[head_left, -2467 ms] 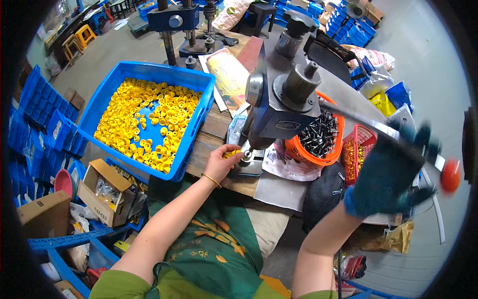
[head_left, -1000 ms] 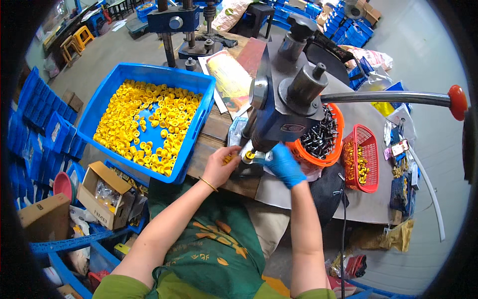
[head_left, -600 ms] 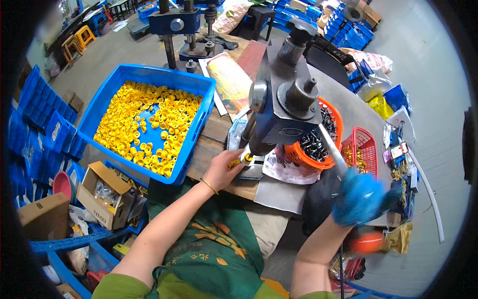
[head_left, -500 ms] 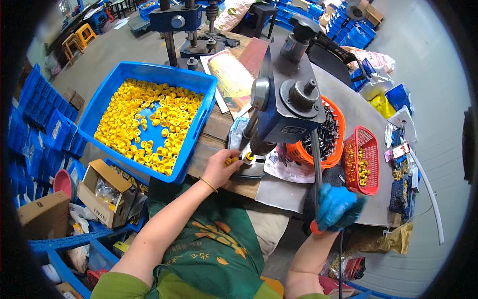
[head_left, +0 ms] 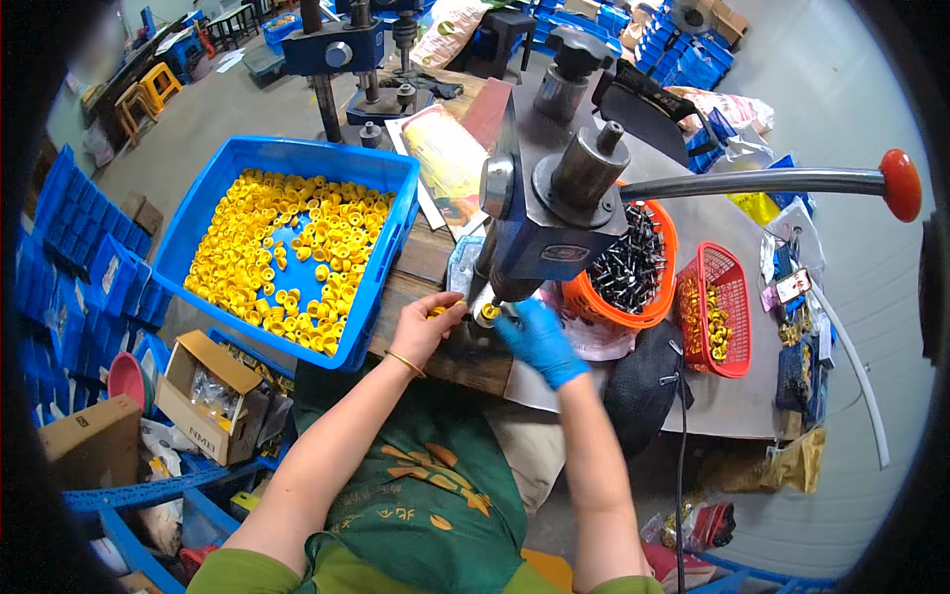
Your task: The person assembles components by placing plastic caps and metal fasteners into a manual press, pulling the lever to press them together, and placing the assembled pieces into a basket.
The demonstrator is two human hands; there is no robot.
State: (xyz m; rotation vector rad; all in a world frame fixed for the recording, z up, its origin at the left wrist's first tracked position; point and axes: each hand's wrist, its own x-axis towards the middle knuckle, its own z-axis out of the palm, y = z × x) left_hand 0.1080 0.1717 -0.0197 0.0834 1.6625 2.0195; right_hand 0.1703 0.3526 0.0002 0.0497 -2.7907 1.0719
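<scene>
My bare left hand [head_left: 426, 332] pinches a small yellow cap [head_left: 436, 311] beside the base of a lever press [head_left: 559, 233]. On the press's seat, under its ram, sits another yellow cap [head_left: 490, 311]. My right hand [head_left: 542, 343], in a blue glove, reaches in from the right with its fingertips at that seat. Whether those fingers grip anything is blurred. The press lever [head_left: 762, 182], with a red knob [head_left: 900, 185], sticks out to the right, and neither hand is on it. A blue tray [head_left: 381, 272] of many yellow caps lies left of my left hand.
An orange basket [head_left: 670, 267] of black-and-silver parts stands right of the press. Beyond it is a red basket [head_left: 737, 317] with yellow pieces. A second press [head_left: 336, 51] is at the back. A cardboard box [head_left: 213, 401] and stacked blue bins [head_left: 84, 218] fill the left side.
My right hand has let go of the lever knob and moved left to the press seat. The lever has swung up to the right, and the ram looks raised. My left hand stays nearly in place.
</scene>
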